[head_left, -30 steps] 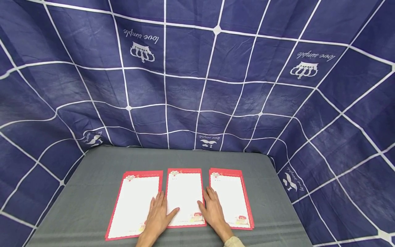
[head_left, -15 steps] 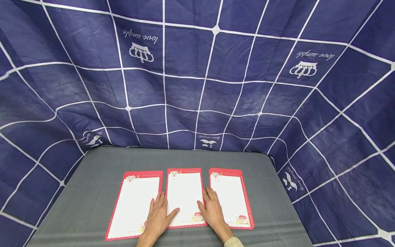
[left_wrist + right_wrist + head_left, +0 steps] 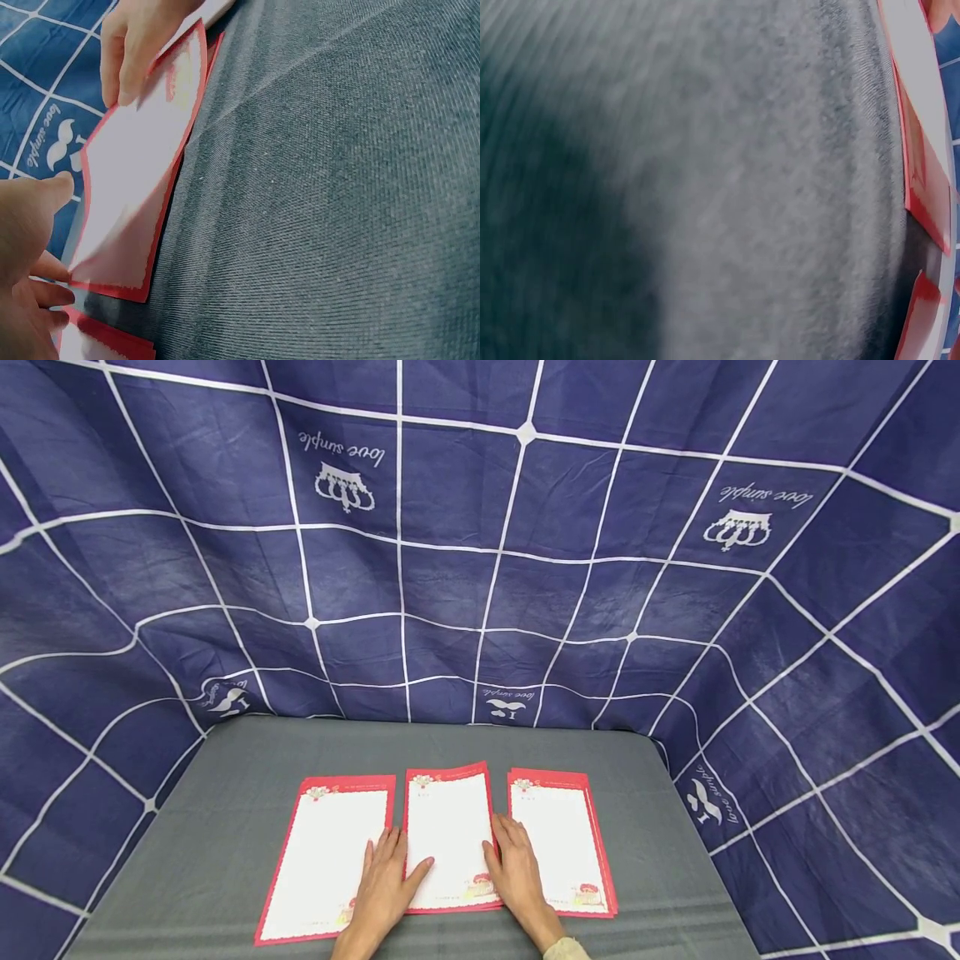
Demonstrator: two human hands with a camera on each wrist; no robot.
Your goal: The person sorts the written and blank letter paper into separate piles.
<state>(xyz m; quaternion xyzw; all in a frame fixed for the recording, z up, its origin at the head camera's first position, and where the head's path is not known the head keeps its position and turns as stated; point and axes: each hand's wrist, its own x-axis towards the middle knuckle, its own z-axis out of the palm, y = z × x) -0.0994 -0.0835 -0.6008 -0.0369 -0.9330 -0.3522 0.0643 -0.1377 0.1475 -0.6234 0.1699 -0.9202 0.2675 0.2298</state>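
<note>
Three stacks of red-bordered letter paper lie in a row. The middle stack [image 3: 447,835] sits between both hands, and the right side of its upper sheets bows upward. On its left edge rests my left hand [image 3: 382,881], fingers straight, thumb spread over the paper; in the left wrist view that thumb stands above the sheet [image 3: 131,184]. My right hand [image 3: 517,872] holds the right edge, thumb on top and fingers along the side. Next to the hands lie the left stack [image 3: 330,852] and the right stack [image 3: 558,839], its sheets slightly fanned.
A grey cloth covers the table [image 3: 652,860], with creases along its front. Blue curtains [image 3: 450,585] with white grid lines and printed crowns enclose the back and sides. The right wrist view shows mostly grey cloth, with red-edged paper [image 3: 926,176] at its right border.
The right side of the middle stack's upper sheets has risen from flat, its far right corner shifting up. My right hand has moved slightly; the outer stacks stay put.
</note>
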